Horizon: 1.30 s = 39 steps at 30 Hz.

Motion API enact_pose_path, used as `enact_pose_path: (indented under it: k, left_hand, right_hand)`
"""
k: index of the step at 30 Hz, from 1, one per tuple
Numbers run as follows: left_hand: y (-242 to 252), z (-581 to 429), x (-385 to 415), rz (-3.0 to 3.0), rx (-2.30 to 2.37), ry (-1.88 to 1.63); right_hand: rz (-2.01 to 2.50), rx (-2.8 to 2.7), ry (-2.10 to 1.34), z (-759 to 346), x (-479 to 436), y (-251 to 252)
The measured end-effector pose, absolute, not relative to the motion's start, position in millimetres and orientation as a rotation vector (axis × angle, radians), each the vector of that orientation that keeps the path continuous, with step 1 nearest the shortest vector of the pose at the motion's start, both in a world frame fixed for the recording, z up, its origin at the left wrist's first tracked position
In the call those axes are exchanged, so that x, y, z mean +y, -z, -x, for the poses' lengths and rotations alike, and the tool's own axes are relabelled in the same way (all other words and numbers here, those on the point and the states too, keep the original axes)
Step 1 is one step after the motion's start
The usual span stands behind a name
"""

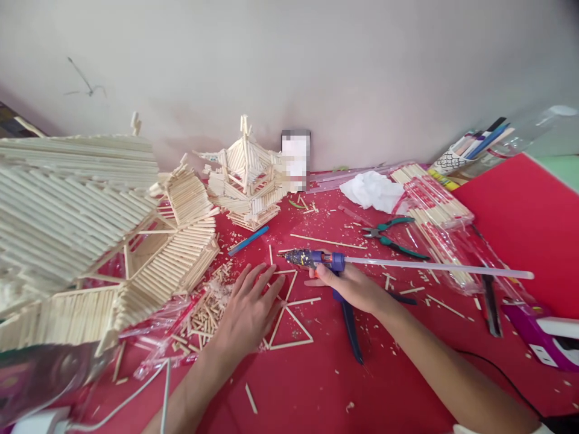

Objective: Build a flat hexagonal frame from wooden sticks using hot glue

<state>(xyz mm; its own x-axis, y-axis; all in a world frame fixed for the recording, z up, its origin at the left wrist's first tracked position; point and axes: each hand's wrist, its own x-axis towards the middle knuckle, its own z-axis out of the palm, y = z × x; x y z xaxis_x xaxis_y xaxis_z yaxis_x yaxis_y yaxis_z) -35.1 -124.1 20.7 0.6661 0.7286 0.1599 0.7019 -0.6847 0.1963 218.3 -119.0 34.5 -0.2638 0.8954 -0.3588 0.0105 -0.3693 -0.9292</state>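
My right hand (355, 286) is wrapped round a blue hot glue gun (302, 258), whose nozzle points left. A long translucent glue stick (434, 266) juts out of the gun's back end. My left hand (253, 304) lies palm down with fingers spread, over the left side of a flat frame of thin wooden sticks (292, 345) joined in triangles. Its fingertips are just below the nozzle; whether they press on a stick I cannot tell. Beside this hand is a heap of short cut stick pieces (205, 319) on clear plastic.
At left stand a big stick-built roof model (67, 211) and a smaller pagoda (248, 181). A phone (296, 160) leans on the wall. Green-handled pliers (384, 226), dark-blue-handled pliers (349, 331), packs of sticks (434, 211), white tissue (373, 191) and a utility knife (491, 304) lie around.
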Motion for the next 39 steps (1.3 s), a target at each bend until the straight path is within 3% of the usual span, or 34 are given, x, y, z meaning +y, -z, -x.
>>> enact_pose_path:
  k: [39]
  left_hand:
    - [-12.3, 45.3, -117.5, -2.706, 1.084, -0.331]
  right_hand:
    - [1.164, -1.157, -1.757, -213.8, -121.5, -25.8]
